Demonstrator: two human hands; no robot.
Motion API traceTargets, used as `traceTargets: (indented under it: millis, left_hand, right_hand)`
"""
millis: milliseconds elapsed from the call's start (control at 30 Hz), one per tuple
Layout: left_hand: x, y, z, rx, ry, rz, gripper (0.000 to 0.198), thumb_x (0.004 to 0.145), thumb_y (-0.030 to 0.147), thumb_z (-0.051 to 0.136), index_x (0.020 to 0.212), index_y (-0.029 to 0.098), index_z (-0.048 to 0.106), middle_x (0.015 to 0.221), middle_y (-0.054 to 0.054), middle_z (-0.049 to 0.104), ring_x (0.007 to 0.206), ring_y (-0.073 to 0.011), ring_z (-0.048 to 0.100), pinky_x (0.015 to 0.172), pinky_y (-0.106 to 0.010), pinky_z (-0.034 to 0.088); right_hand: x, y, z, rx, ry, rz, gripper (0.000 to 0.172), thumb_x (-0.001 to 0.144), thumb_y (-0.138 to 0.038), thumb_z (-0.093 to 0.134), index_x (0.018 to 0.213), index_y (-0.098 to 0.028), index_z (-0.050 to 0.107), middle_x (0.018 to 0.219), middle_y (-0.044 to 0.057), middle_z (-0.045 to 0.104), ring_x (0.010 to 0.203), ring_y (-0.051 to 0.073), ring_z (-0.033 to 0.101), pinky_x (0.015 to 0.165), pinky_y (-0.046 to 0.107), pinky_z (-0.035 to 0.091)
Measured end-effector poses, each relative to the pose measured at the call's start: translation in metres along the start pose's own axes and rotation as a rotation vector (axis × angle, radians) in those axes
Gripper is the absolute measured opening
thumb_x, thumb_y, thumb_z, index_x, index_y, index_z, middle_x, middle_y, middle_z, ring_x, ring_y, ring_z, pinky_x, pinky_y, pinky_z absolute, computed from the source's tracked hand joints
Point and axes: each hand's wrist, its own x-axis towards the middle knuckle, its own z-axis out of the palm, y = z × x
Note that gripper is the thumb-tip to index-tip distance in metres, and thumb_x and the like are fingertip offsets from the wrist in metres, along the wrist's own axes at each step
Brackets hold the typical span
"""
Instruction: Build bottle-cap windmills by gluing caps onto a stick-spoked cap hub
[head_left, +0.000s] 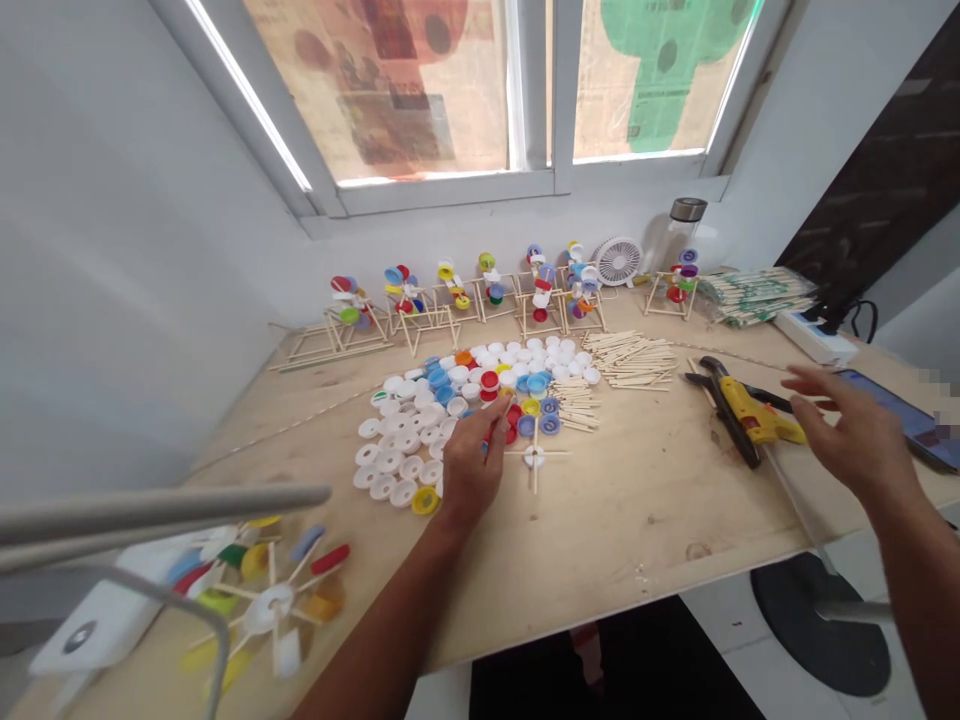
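My left hand (pixel 474 458) rests over bottle caps, its fingers pinched together. What the fingertips hold, if anything, is too small to make out. White caps (pixel 405 440) spread to its left, with red, blue and yellow ones around the fingers. Just right of this hand lies a cross of wooden sticks (pixel 551 453) set in a white cap hub. My right hand (pixel 855 430) hovers at the right with its fingers apart. Left of it is a yellow and black glue gun (pixel 757 422), which it does not grip. Dark pliers (pixel 724 410) lie against the gun.
Small stick stands with cap wheels (pixel 540 290) line the back. Loose sticks (pixel 634 360) are piled behind the caps. A larger cap wheel (pixel 268 608) is at the lower left. A fan (pixel 619 262), bottle (pixel 679 230), power strip (pixel 816 338) and phone (pixel 900 415) are at the right.
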Motion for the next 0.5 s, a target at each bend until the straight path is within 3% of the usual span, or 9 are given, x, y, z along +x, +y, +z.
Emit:
traceTargets:
  millis: [67,167,333,500]
  left_hand:
    - [0.0,0.0,0.0,-0.004,-0.005,0.002,0.03,0.088,0.024,0.049,0.114,0.016,0.063,0.106,-0.009,0.071,0.092,-0.0195,0.066,0.084,-0.033,0.051]
    - [0.0,0.0,0.001,-0.004,-0.005,0.005,0.03,0.088,0.023,0.049,0.114,0.016,0.063,0.106,-0.009,0.071,0.092,-0.0195,0.066,0.084,-0.033,0.051]
    - [0.0,-0.001,0.001,0.013,-0.008,-0.006,0.03,0.088,0.024,0.049,0.114,0.017,0.063,0.107,-0.008,0.071,0.091,-0.0194,0.066,0.083,-0.033,0.051]
    - [-0.001,-0.002,0.001,0.001,-0.022,-0.013,0.031,0.088,0.023,0.048,0.116,0.018,0.062,0.107,-0.008,0.07,0.091,-0.0192,0.066,0.083,-0.033,0.051]
  right_hand:
    - [-0.007,0.031,0.006,-0.186,-0.144,-0.117,0.034,0.083,-0.017,0.051,0.115,-0.014,0.061,0.115,0.017,0.063,0.106,0.026,0.058,0.091,0.038,0.041]
    - [-0.016,0.056,0.017,-0.331,-0.266,-0.172,0.039,0.08,-0.018,0.05,0.118,-0.018,0.059,0.125,0.013,0.059,0.113,0.028,0.052,0.093,0.039,0.038]
    - [-0.016,0.056,0.032,-0.433,-0.335,-0.16,0.047,0.082,-0.028,0.042,0.128,-0.02,0.049,0.132,0.01,0.053,0.112,0.03,0.051,0.085,0.043,0.04]
    - [-0.009,0.052,0.036,-0.416,-0.311,-0.241,0.043,0.078,-0.025,0.04,0.118,-0.018,0.051,0.128,0.013,0.055,0.109,0.028,0.054,0.081,0.04,0.043]
